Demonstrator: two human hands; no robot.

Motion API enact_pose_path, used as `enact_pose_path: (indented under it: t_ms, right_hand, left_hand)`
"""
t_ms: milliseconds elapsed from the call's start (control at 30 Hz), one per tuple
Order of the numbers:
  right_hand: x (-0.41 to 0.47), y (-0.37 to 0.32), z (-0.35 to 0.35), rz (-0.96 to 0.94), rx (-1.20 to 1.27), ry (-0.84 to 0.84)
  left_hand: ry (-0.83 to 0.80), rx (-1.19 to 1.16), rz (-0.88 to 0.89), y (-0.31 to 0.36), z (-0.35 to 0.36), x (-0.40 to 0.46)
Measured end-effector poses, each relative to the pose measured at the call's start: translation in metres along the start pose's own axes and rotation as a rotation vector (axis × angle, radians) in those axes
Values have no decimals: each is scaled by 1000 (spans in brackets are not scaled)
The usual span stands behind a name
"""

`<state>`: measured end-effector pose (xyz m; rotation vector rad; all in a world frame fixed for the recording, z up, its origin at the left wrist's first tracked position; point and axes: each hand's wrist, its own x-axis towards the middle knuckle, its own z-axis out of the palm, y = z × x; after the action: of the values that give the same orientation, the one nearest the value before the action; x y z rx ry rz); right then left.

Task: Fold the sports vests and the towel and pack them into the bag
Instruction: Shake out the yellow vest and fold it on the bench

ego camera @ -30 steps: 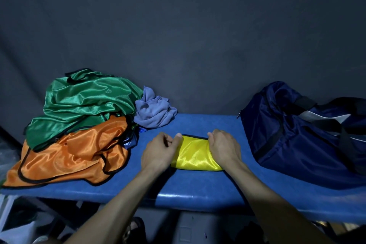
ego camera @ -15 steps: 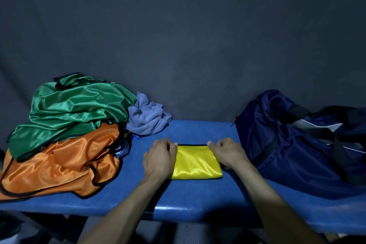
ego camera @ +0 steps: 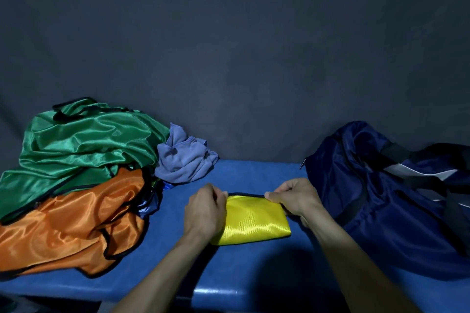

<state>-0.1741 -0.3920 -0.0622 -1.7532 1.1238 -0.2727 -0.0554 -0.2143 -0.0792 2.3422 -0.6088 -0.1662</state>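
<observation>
Folded yellow vest, glossy, edged in black piping. Green vest, shiny satin, black trim, heaped over orange vest, also satin with black piping. Crumpled towel in dull lavender blue. Navy duffel bag with black straps and a white stripe. Tabletop bright blue. Backdrop plain dark grey.
</observation>
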Motion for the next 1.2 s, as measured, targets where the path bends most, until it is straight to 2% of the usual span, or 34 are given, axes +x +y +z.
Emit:
enact_pose_path:
  t_ms: [233,433,500,600,733,967,1033,1100,1167,1200]
  right_hand:
    - [36,-9,3,-16,31,16]
    - [63,-20,-6,-203,141,426]
    - [73,-21,-2,-243,178,496]
    - [94,-25,4,-235,170,493]
    - [110,-24,4,-220,54,443]
    - [112,-25,7,-149,-28,454]
    - [109,-27,8,-153,-51,466]
    - [108,-29,8,-157,-74,465]
    - [108,-28,9,-157,-98,465]
    - [107,-28,8,-161,-114,462]
  left_hand:
    - [46,-292,-56,6,5,27]
    - [131,-378,139,51,34,101]
    - [158,-393,197,58,44,117]
    - [198,-371,214,47,60,124]
    - [207,-406,68,35,70,123]
    - [174,-300,-25,46,69,130]
    - [228,-201,109,45,69,125]
    - [279,-64,390,40,67,120]
    - [176,99,650,33,65,121]
    - [113,173,704,32,63,121]
